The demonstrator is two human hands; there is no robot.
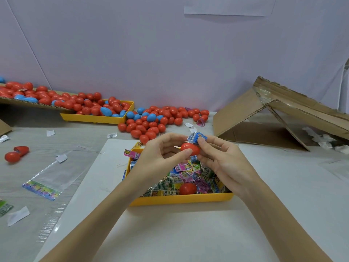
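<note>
Head view: the left hand [162,154] pinches a red egg [190,148] between thumb and fingers, above the far end of a yellow tray [181,200] of packets. The right hand [222,161] pinches a blue packet [197,138] against the top of the egg. A second egg [188,188] lies in the tray. Loose eggs [156,120] and a cardboard box [245,114] lie farther back on the desk [188,233].

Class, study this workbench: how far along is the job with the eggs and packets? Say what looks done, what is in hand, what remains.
Probably done: closed eggs heaped behind and in the far tray, contents unseen. In hand: left hand and right hand hold a red egg, the right pinching a blue packet above it. Left: the near tray is heaped with packets, so plenty likely waits.
</note>
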